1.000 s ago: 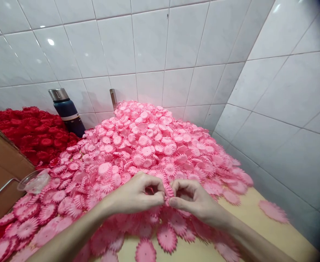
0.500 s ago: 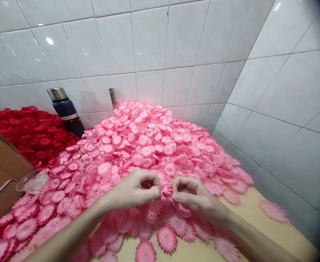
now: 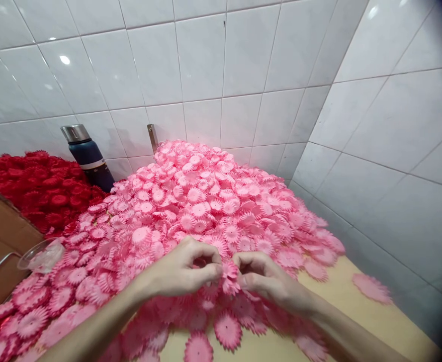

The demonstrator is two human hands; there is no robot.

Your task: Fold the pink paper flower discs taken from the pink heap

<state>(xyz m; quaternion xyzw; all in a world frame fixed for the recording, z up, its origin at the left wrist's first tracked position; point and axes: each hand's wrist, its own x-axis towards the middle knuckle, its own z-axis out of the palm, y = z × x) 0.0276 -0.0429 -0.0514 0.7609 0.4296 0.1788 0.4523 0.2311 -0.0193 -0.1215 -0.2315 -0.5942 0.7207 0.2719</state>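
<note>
Between my hands is a pink fringed paper flower piece (image 3: 230, 276), its petals partly folded. My left hand (image 3: 192, 266) pinches its left edge between thumb and fingertips. From the other side, the thumb and fingers of my right hand (image 3: 264, 279) close on its right edge. Both hands hover just above a large heap of similar pink fringed discs (image 3: 194, 196), many with a small dark hole at the centre. A loose pink disc (image 3: 227, 330) lies on the yellowish tabletop (image 3: 281, 347) below my hands.
A dark blue bottle (image 3: 88, 158) with a steel cap leans by the tiled wall (image 3: 201, 55). Left of it rises a red heap (image 3: 35, 186). A clear plastic dish (image 3: 41, 256) sits beside a cardboard box (image 3: 2, 246). One pink disc (image 3: 371, 288) lies apart at right.
The view has shifted slightly. My hands sit a little lower, and the pink flower piece between them looks more folded than before.
</note>
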